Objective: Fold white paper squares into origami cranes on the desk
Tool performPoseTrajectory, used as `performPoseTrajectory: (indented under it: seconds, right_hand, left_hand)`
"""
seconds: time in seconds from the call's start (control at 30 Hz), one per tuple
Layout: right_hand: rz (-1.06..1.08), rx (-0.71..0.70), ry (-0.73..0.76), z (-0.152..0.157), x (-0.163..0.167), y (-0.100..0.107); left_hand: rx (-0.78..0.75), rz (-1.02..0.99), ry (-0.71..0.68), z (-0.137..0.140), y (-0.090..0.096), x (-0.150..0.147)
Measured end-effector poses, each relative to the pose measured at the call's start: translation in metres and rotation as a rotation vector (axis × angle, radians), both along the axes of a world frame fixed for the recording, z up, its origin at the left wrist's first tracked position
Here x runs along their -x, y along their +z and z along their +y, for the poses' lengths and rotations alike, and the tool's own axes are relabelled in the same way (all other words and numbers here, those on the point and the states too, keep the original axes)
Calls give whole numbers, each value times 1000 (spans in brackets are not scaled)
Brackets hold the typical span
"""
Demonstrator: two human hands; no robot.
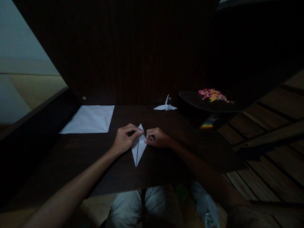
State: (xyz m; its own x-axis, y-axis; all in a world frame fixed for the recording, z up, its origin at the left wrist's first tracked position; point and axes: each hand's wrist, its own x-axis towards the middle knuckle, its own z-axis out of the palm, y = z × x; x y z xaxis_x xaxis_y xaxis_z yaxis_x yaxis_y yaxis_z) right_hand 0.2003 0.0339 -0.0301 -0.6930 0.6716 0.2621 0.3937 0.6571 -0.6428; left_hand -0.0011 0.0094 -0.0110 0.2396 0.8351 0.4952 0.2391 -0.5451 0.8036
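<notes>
A white folded origami paper [139,151], a long diamond with a slit down its lower half, lies on the dark desk in front of me. My left hand [125,136] presses and pinches its upper left part, thumb on top near the point. At the right edge, my right hand [157,137] has its fingers curled, with thumb and fingertips gripping the paper's side corner. Behind, close to the back panel, stands a finished white paper crane [167,107], wings spread.
Creased white paper sheets [91,120] lie at the back left. A small rounded shelf [190,98] on the right carries a heap of colourful small pieces [213,94]. Below it is a rainbow-edged item [207,125]. A raised side board [35,110] bounds the desk on the left.
</notes>
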Motion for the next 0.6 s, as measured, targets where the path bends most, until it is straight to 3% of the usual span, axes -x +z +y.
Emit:
performPoseTrajectory:
  seconds: [0.23,0.6]
  right_hand:
    - [-6,-17,-1,-1,-2,-1]
    - [90,-162,-22,-7,7,-7]
  left_hand:
    - [-8,54,-30,1,-1,1]
    - [-14,63,-3,1,-1,2]
